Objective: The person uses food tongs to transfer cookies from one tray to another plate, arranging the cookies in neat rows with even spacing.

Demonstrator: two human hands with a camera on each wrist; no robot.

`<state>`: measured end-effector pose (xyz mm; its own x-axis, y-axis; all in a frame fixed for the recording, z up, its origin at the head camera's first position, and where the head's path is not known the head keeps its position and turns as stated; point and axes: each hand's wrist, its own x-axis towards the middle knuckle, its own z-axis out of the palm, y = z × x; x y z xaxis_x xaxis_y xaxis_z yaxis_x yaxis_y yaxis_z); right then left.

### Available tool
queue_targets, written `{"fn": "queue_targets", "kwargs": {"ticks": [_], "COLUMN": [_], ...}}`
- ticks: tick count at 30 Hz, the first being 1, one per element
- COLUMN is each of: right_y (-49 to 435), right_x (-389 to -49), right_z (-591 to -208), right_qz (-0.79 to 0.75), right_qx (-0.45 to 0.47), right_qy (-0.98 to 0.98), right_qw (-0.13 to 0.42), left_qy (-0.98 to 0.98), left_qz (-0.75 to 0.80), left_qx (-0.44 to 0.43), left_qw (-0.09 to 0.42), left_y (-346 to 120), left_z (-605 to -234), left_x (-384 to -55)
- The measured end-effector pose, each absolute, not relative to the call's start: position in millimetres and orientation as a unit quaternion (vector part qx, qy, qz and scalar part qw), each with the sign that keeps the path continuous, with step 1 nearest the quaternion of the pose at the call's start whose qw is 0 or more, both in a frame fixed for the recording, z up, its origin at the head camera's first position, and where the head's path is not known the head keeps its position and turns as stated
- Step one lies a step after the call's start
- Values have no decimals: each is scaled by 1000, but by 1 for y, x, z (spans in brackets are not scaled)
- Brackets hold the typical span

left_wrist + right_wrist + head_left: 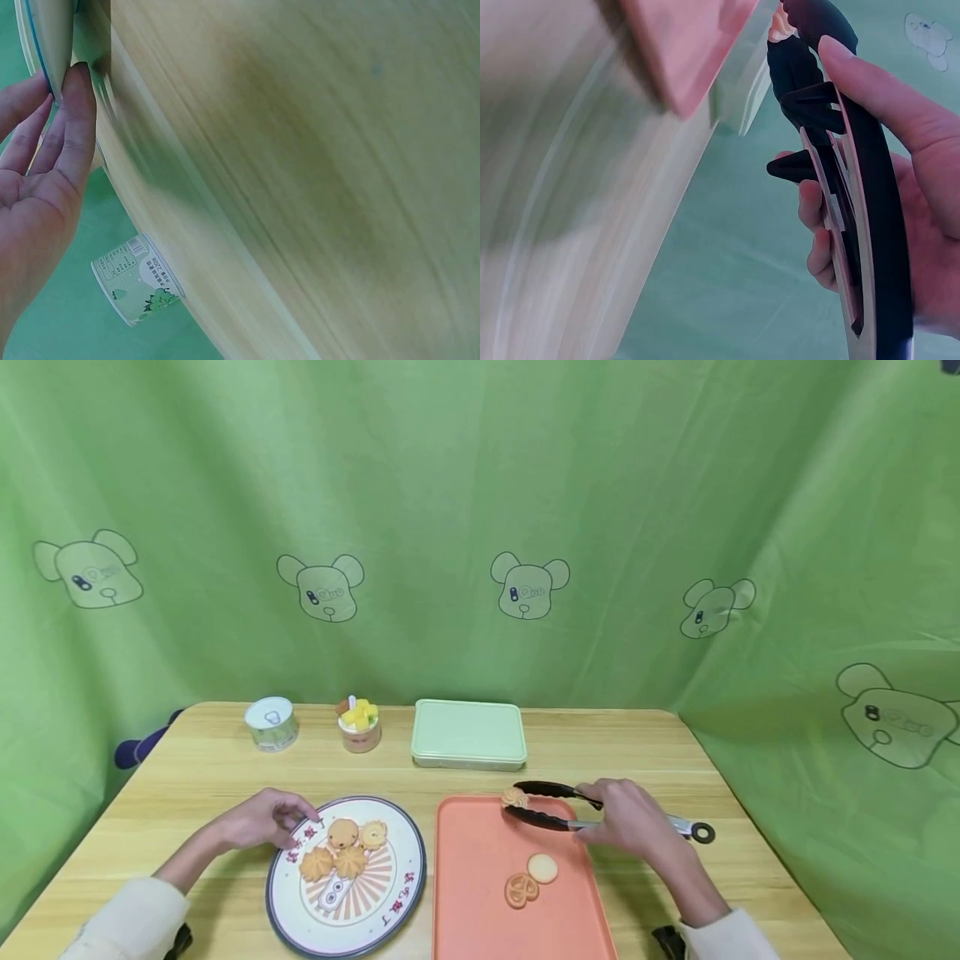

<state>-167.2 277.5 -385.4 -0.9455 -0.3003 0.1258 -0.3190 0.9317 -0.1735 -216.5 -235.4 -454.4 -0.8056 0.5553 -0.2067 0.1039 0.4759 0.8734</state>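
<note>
My left hand (266,818) is at the upper left rim of a white plate (390,902) with a blue edge, thumb and fingers pinching it in the left wrist view. Several cookies (350,862) lie grouped on the plate, one of them round with a face. My right hand (626,818) grips black-and-silver tongs (885,225). Between the tong tips is a swirled cookie (514,798), held over the far right part of a coral tray (472,860). On that tray lie a pale round cookie (542,868) and a pretzel-shaped cookie (521,890), side by side.
Along the back of the wooden table (637,735) stand a ring-pull can (272,724), a small cup with fruit-like topping (360,727) and a light green lidded box (469,733). A green curtain (427,527) hangs behind and beside the table.
</note>
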Motion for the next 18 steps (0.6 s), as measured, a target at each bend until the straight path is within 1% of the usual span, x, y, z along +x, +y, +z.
{"fn": "queue_targets", "kwargs": {"ticks": [12, 18], "right_y": [226, 203], "right_x": [-176, -176], "right_z": [-389, -393], "right_qz": [120, 131], "right_qx": [210, 223], "right_qy": [-969, -965], "right_qw": [52, 32], "left_qy": [825, 832], "left_qz": [472, 464], "left_qx": [197, 191], "left_qw": [240, 237], "left_y": [-238, -237], "left_z": [-457, -455], "left_x": [-217, -217]}}
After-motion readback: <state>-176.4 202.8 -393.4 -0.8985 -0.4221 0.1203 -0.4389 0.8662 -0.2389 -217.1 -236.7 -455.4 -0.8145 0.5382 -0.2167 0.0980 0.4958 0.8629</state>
